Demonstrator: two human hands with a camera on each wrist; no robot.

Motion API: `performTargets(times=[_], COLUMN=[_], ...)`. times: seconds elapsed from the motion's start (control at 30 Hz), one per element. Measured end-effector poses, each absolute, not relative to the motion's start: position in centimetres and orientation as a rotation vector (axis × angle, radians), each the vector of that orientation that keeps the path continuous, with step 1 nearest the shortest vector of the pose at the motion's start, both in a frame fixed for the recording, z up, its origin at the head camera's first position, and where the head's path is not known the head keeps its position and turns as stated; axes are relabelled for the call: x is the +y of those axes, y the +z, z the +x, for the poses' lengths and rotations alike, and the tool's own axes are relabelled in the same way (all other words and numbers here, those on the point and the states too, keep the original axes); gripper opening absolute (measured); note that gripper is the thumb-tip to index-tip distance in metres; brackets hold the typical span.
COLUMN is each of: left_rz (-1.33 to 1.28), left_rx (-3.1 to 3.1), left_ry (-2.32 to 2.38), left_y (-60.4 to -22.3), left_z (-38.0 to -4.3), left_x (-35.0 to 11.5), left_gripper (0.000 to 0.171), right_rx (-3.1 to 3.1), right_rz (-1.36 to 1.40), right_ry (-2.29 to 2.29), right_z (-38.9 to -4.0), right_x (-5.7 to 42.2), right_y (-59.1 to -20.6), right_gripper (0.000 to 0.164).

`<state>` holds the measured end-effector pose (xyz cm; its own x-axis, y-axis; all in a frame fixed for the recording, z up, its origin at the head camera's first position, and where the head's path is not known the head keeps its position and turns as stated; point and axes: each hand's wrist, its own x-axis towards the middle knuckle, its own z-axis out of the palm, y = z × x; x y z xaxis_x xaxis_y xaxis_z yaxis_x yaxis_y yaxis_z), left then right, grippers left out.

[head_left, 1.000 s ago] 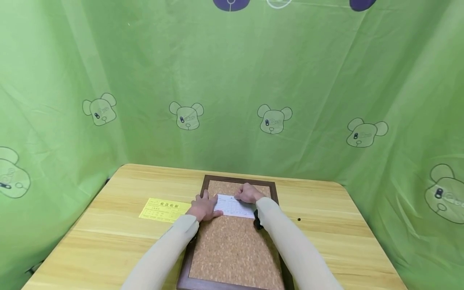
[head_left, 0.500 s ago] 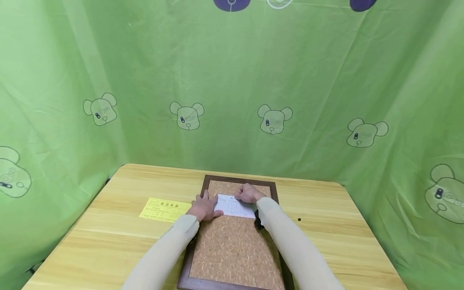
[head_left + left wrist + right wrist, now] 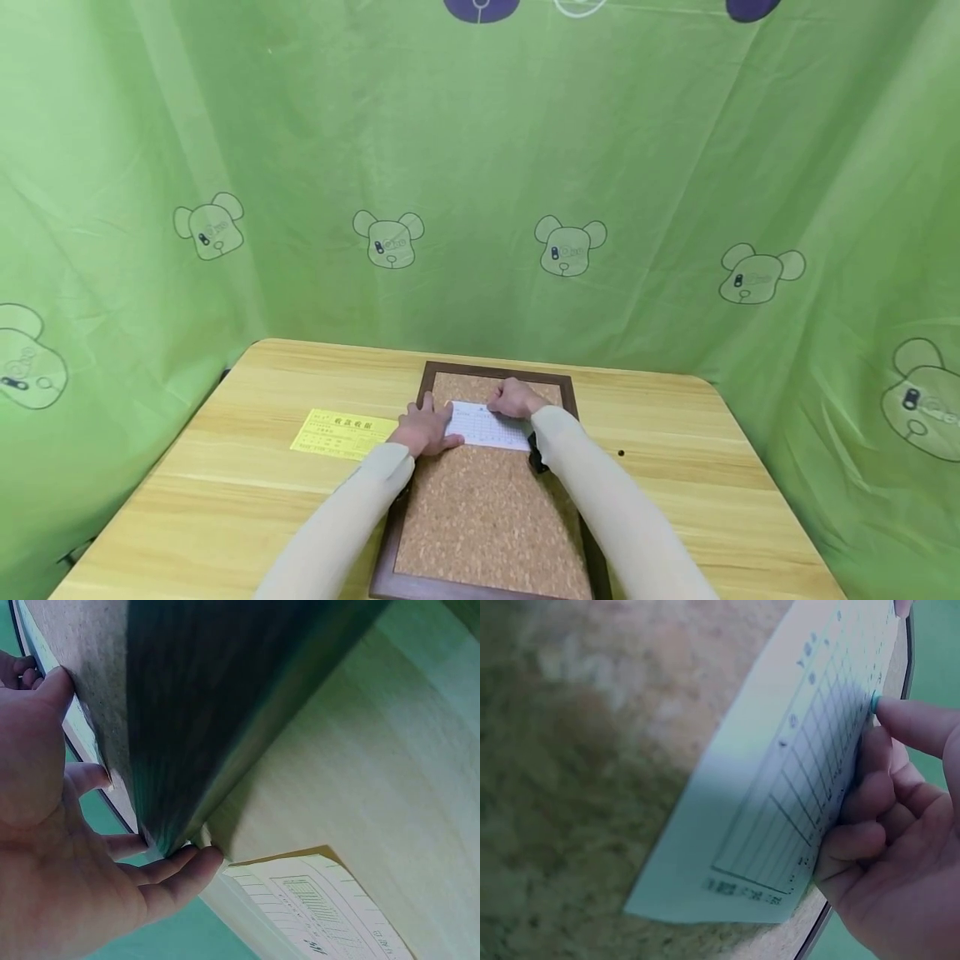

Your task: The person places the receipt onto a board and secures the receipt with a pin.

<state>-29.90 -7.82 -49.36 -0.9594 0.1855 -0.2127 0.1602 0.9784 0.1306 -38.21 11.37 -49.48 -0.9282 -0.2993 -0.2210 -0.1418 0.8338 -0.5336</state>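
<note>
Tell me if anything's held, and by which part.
The right hand touches what seems a blue pin with its thumb, at the exposed end; whether it's pinched is unclear. The left hand rests on the left end of the white paper.

yellow slip (image 3: pixel 339 435): 收款收据 | white form (image 3: pixel 483 429): illegible | curtain (image 3: pixel 472 133): illegible

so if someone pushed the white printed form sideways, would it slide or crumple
The white printed form is likely light and floppy, since it looks paper-thin. A sideways push might buckle it rather than slide it, with the left hand at its left edge and the right hand touching what looks like a pushpin near its top.
</note>
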Motion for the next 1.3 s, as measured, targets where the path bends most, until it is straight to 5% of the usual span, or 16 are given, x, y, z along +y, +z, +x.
performTargets(times=[1.3], left_rz=[0.253], left_rx=[2.896], left_ry=[0.175], left_y=[-49.60], left_z=[-30.15], left_x=[-7.87], left_gripper=[0.077], right_rx=[2.759], right_rz=[-0.202], right_ry=[-0.782], right_z=[-38.69], right_x=[11.81], right_y=[-49.74], right_gripper=[0.032])
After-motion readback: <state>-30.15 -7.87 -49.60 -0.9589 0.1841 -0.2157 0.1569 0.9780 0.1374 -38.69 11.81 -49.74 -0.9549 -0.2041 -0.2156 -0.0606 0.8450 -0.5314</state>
